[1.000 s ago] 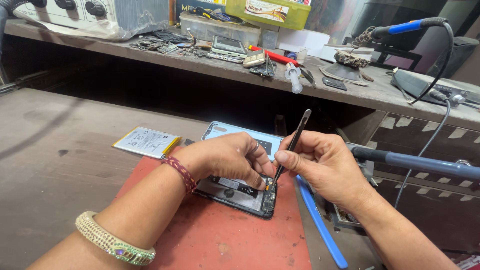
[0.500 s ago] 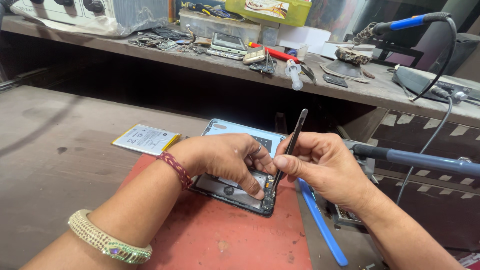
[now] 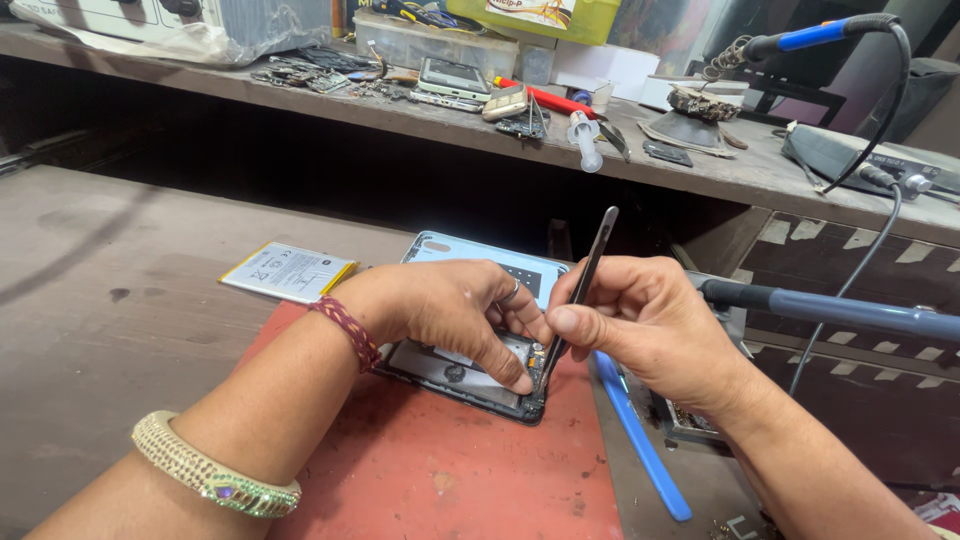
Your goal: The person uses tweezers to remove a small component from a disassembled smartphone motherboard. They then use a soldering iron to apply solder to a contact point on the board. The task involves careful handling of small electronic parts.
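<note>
On the red mat, at the centre of the bench, the opened phone is pressed flat by the left hand, while tweezers are pinched shut-fisted in the right hand at 3 o'clock, their tips meeting the phone's lower edge, a loose battery lying beyond at 10 o'clock.

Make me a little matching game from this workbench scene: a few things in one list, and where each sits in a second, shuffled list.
Things:
1. tweezers
2. opened phone
3. flat battery
4. blue plastic tool

Places:
A. lying on the bench left of the red mat
B. on the red mat, pressed down by the left hand
C. pinched in the right hand
D. along the mat's right edge

Pairs: 1-C, 2-B, 3-A, 4-D
</note>
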